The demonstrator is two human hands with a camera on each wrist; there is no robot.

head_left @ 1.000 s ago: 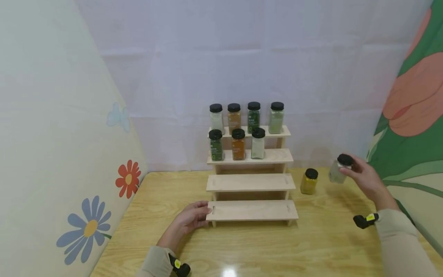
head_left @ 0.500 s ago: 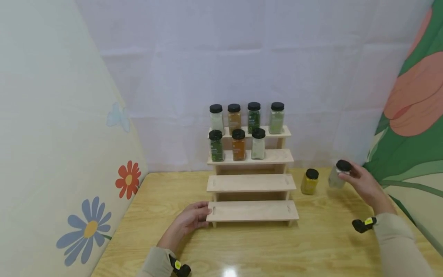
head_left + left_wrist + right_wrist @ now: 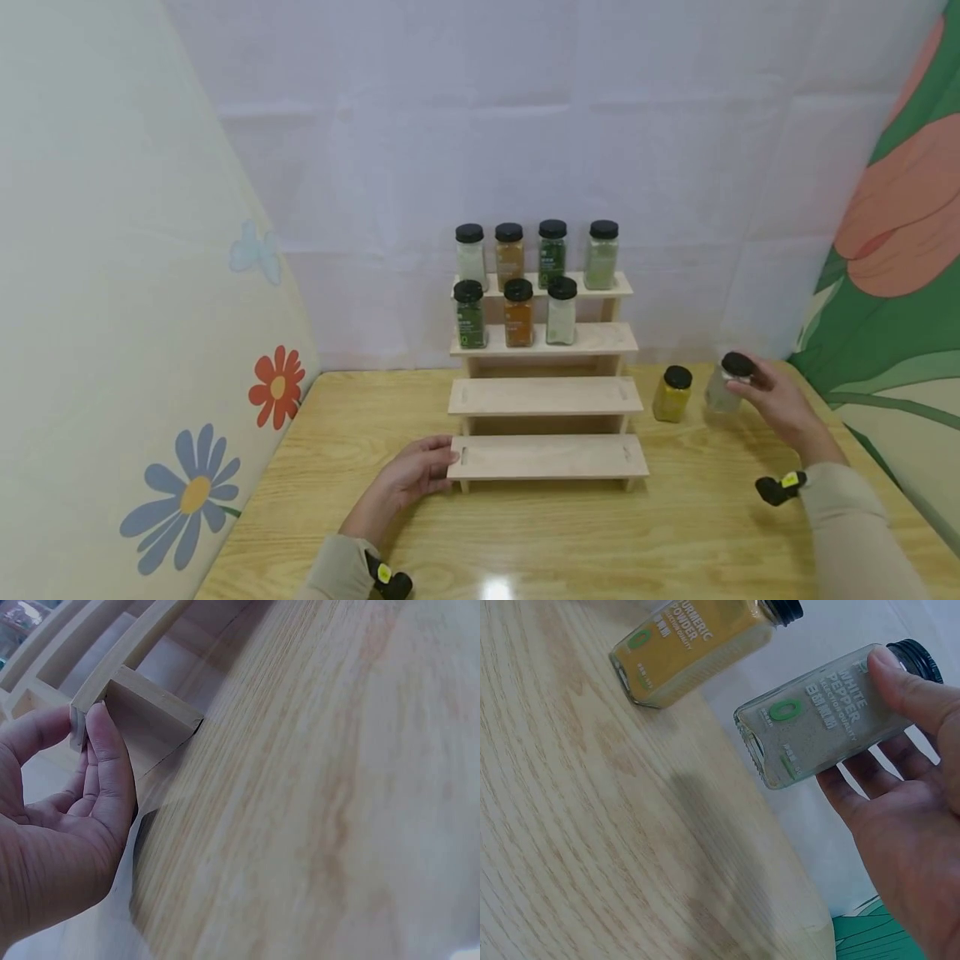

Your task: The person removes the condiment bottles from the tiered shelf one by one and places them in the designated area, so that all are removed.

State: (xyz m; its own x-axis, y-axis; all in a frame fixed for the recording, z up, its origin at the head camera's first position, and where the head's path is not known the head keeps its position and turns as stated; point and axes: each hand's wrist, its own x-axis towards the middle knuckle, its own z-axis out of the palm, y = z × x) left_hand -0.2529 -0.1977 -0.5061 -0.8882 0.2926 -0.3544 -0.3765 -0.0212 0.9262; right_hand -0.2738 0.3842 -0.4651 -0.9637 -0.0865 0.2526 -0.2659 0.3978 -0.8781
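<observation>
My right hand (image 3: 776, 406) grips a glass jar of white pepper (image 3: 806, 720) near its black lid, thumb on one side and fingers on the other. The jar leans slightly; whether its base touches the table I cannot tell. Just left of it stands a yellow turmeric powder jar (image 3: 672, 396), upright on the table. My left hand (image 3: 412, 473) pinches the left end of the lowest step of a stepped wooden rack (image 3: 547, 457), thumb and fingers on the board's edge (image 3: 94, 694). Several black-lidded spice jars fill the top step, and three, including an orange one (image 3: 518, 315), stand on the second.
The wooden table (image 3: 555, 542) runs under everything. A white cloth (image 3: 390, 183) hangs behind the rack. Panels painted with flowers stand at left (image 3: 195, 492) and right (image 3: 907, 233).
My right hand has brought the white pepper jar down and a little left, closer to the turmeric jar. The left hand keeps its place on the rack.
</observation>
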